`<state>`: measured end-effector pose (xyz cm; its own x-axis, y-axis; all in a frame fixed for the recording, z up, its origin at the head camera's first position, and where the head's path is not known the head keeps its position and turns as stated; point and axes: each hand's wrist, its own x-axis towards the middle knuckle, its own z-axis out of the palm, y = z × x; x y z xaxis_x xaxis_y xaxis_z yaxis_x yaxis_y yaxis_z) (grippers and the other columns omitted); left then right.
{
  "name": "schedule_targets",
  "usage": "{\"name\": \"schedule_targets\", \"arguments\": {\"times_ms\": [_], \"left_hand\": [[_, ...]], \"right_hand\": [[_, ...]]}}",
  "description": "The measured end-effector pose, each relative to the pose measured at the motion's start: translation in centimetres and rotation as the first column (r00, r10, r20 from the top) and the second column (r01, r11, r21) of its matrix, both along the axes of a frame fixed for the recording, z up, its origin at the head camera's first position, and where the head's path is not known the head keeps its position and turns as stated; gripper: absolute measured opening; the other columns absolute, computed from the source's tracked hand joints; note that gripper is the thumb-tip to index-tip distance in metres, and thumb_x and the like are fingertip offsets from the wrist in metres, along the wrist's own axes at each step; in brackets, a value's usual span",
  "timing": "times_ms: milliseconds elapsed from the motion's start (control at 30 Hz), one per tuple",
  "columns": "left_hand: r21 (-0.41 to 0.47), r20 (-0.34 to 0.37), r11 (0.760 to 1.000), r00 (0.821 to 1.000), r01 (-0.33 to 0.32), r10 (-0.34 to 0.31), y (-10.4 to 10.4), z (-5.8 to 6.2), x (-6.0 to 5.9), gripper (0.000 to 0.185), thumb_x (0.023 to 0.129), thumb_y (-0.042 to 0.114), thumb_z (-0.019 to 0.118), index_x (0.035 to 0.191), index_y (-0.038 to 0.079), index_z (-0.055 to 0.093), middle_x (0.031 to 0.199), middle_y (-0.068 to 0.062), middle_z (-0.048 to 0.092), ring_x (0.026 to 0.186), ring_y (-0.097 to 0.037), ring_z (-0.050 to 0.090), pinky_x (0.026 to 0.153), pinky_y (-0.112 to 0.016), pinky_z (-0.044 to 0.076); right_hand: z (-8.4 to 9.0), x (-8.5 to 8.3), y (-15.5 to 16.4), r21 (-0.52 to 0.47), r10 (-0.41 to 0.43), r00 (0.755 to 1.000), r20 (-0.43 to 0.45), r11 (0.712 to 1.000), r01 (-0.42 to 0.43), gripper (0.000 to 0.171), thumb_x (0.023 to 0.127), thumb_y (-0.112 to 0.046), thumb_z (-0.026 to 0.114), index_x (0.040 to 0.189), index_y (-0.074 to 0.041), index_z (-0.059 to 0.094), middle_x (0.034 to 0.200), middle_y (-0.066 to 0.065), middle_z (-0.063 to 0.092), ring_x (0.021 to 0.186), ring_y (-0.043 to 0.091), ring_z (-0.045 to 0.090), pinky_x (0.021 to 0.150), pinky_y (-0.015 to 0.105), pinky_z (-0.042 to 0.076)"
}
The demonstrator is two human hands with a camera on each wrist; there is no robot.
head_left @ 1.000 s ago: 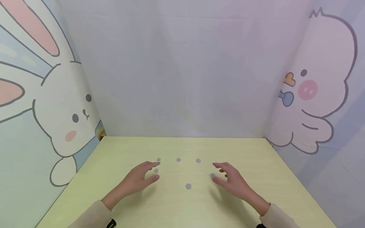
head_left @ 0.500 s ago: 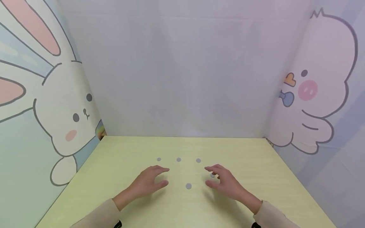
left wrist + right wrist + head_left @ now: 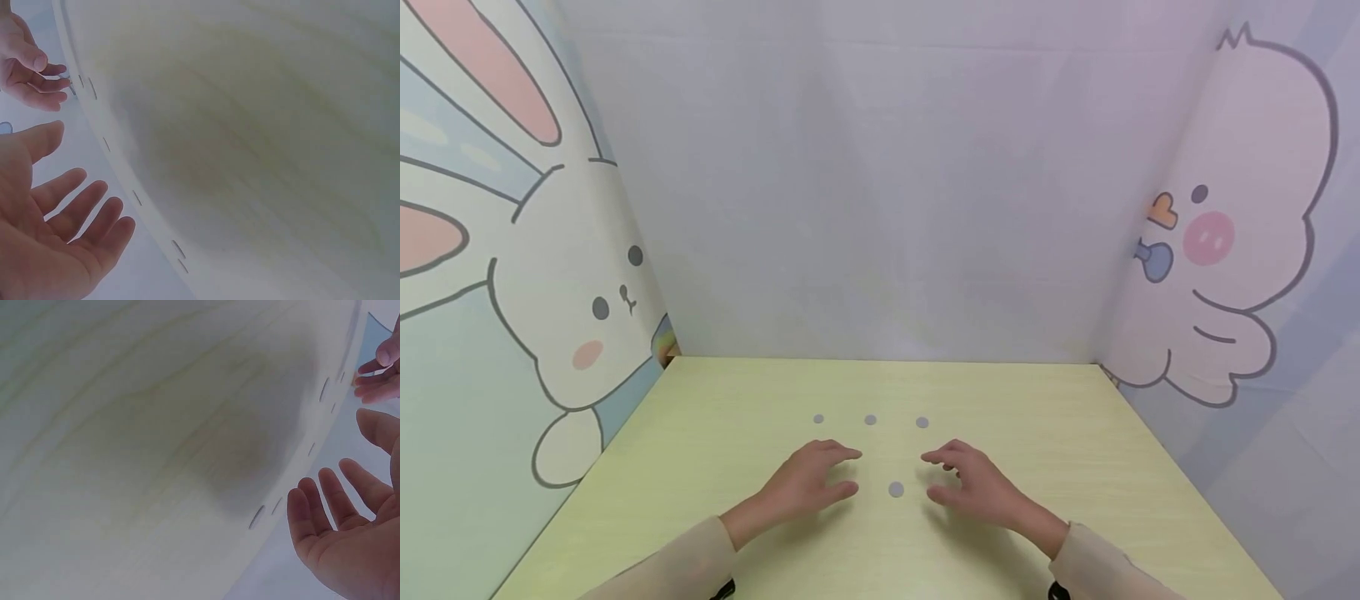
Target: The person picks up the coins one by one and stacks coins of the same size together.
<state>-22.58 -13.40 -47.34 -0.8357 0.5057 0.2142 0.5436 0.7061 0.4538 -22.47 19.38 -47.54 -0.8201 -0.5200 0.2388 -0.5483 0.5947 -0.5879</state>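
Observation:
My left hand hovers over the pale yellow table, its fingers relaxed and slightly bent, with nothing held. Facing it, my right hand has the same loose shape and also holds nothing. A gap separates the two hands, and in it a flat grey dot lies on the tabletop. In the left wrist view the left palm shows bare, with the fingers spread. The right wrist view likewise shows the bare right palm.
Three more grey dots form a row beyond the hands, among them the middle dot. A plain pale curtain hangs behind the table. Cartoon cloth with a rabbit borders the left side, and one with a chick the right.
Both hands have moved inward toward each other and slightly nearer the body. The left hand has left the dots at its fingertips; the right hand now covers the dot on its side.

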Motion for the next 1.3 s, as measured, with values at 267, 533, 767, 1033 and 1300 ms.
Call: {"name": "schedule_targets", "arguments": {"times_ms": [267, 533, 767, 1033, 1300], "left_hand": [[-0.052, -0.021, 0.999, 1.000, 0.016, -0.017, 1.6, 0.0, -0.1, 0.038, 0.094, 0.027, 0.082, 0.129, 0.013, 0.076, 0.124, 0.001, 0.075, 0.120, -0.026, 0.066, 0.104, -0.049, 0.053], [-0.071, -0.012, 0.997, 0.999, 0.038, -0.039, 2.5, -0.3, -0.2, 0.033, 0.090, 0.023, 0.085, 0.121, 0.011, 0.079, 0.118, 0.002, 0.076, 0.112, -0.021, 0.069, 0.100, -0.043, 0.055], [-0.088, -0.035, 0.996, 0.999, 0.032, -0.035, 3.3, -0.9, -0.2, 0.031, 0.087, 0.022, 0.088, 0.116, 0.012, 0.081, 0.113, 0.005, 0.078, 0.109, -0.018, 0.070, 0.100, -0.039, 0.055], [-0.073, -0.048, 0.997, 0.998, 0.032, -0.036, 4.0, -0.9, -0.2, 0.029, 0.086, 0.020, 0.089, 0.113, 0.012, 0.082, 0.109, 0.003, 0.079, 0.105, -0.017, 0.072, 0.098, -0.040, 0.055], [-0.070, -0.046, 0.997, 0.998, 0.032, -0.035, 4.7, -0.9, -0.3, 0.027, 0.086, 0.021, 0.089, 0.110, 0.013, 0.083, 0.107, 0.004, 0.080, 0.103, -0.017, 0.072, 0.096, -0.040, 0.056]], "right_hand": [[-0.3, -0.2, -1.0, 0.021, -0.006, 1.000, 0.012, 1.000, 0.006, 0.035, 0.091, -0.019, 0.085, 0.123, -0.006, 0.077, 0.113, 0.005, 0.069, 0.099, 0.027, 0.065, 0.084, 0.032, 0.053], [-0.9, -0.4, -2.2, 0.063, -0.035, 0.999, 0.013, 0.997, 0.034, 0.028, 0.088, -0.019, 0.086, 0.114, -0.011, 0.082, 0.105, -0.002, 0.068, 0.094, 0.018, 0.063, 0.084, 0.031, 0.051], [-1.1, -0.6, -3.2, 0.093, -0.060, 0.998, 0.029, 0.994, 0.057, 0.029, 0.081, -0.014, 0.090, 0.109, -0.010, 0.084, 0.100, -0.004, 0.069, 0.087, 0.012, 0.059, 0.078, 0.028, 0.050], [-1.1, -0.9, -3.8, 0.109, -0.070, 0.997, 0.033, 0.992, 0.066, 0.028, 0.081, -0.015, 0.091, 0.107, -0.010, 0.084, 0.100, -0.005, 0.070, 0.084, 0.012, 0.058, 0.073, 0.025, 0.047], [-0.9, -1.0, -4.0, 0.127, -0.076, 0.997, 0.026, 0.989, 0.072, 0.027, 0.079, -0.015, 0.091, 0.105, -0.010, 0.085, 0.099, -0.004, 0.071, 0.084, 0.013, 0.058, 0.073, 0.025, 0.046]]}}
